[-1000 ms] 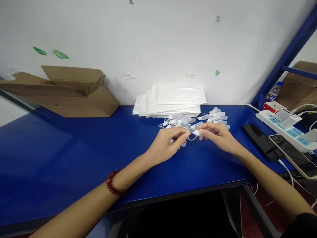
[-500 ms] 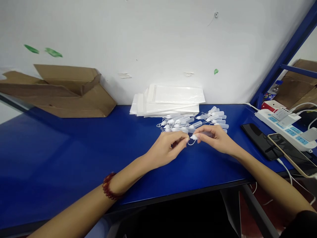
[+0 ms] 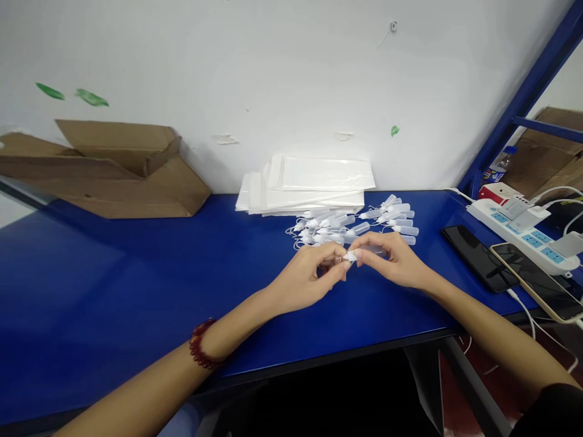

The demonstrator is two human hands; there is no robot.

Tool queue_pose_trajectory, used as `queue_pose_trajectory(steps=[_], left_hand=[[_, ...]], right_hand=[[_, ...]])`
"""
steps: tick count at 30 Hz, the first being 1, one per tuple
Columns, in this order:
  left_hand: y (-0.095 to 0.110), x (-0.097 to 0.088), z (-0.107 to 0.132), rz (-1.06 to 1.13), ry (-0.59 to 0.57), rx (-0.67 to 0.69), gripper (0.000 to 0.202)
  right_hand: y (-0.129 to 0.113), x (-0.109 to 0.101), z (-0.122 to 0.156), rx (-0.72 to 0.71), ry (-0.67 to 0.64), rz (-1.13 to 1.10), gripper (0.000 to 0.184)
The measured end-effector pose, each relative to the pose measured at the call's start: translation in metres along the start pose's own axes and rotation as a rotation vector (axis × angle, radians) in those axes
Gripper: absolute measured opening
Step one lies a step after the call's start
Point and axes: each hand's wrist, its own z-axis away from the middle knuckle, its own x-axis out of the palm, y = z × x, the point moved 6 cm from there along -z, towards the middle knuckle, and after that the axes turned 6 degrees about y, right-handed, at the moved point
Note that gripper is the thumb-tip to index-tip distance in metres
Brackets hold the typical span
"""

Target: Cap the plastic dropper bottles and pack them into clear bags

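My right hand [image 3: 394,260] is closed around a small translucent dropper bottle [image 3: 376,249]. The bottle lies sideways, its white conical tip [image 3: 350,256] pointing left out of the fingers. My left hand [image 3: 310,276] meets it there, thumb and fingertips pinched together at the tip. What lies inside that pinch is too small and hidden to make out. Just behind both hands is a loose pile of similar dropper bottles [image 3: 334,223] with white tops and thin loops. More of these bottles [image 3: 398,212] lie behind my right hand.
White flat plastic sleeves [image 3: 319,176] are stacked against the wall. An open cardboard box [image 3: 150,182] sits at the back left. On the right lie two phones [image 3: 478,258], a white power strip [image 3: 523,233] with chargers and cables, and a red-white box [image 3: 498,193]. The blue tabletop [image 3: 182,261] ends near my forearms.
My two hands have come closer together, and the bottle's tip now touches the left fingertips. The thin loop below the tip has gone out of sight. The view shifted slightly.
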Motion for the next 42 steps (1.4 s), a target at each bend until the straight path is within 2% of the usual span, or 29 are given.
queue_pose_trajectory(steps=[5, 10, 17, 20, 22, 24, 27, 30, 33, 35, 38, 42], left_hand=[[0.009, 0.002, 0.002, -0.015, -0.013, 0.057, 0.011], [0.006, -0.006, 0.002, 0.028, 0.07, 0.048, 0.015], [0.008, -0.006, 0.001, -0.004, 0.079, 0.076, 0.026], [0.001, -0.014, -0.002, -0.011, 0.14, 0.014, 0.026], [-0.008, -0.024, -0.005, -0.038, 0.227, -0.074, 0.027], [-0.02, -0.036, -0.006, -0.085, 0.322, -0.17, 0.027], [-0.034, -0.047, -0.008, -0.167, 0.377, -0.267, 0.028], [-0.045, -0.05, -0.01, -0.22, 0.357, -0.347, 0.03], [-0.049, -0.055, -0.009, -0.271, 0.377, -0.406, 0.031], [-0.047, -0.06, -0.008, -0.329, 0.432, -0.404, 0.03], [-0.041, -0.063, -0.006, -0.397, 0.495, -0.378, 0.028], [-0.032, -0.055, -0.005, -0.391, 0.47, -0.329, 0.025]], right_hand=[[-0.009, -0.005, 0.002, -0.061, 0.06, -0.01, 0.019], [-0.007, -0.015, 0.001, -0.07, 0.115, 0.034, 0.017], [-0.004, -0.012, -0.001, -0.087, 0.085, 0.164, 0.019], [0.003, -0.022, -0.007, -0.132, 0.09, 0.297, 0.023], [0.012, -0.038, -0.012, -0.149, 0.157, 0.46, 0.026], [0.027, -0.056, -0.017, -0.081, 0.205, 0.642, 0.023], [0.05, -0.078, -0.02, 0.103, 0.12, 0.862, 0.012], [0.063, -0.089, -0.018, 0.231, 0.019, 0.891, 0.01], [0.066, -0.095, -0.015, 0.321, -0.014, 0.926, 0.013], [0.067, -0.096, -0.012, 0.374, -0.05, 0.955, 0.016], [0.068, -0.09, -0.012, 0.381, -0.138, 0.942, 0.022], [0.068, -0.08, -0.012, 0.382, -0.231, 0.963, 0.018]])
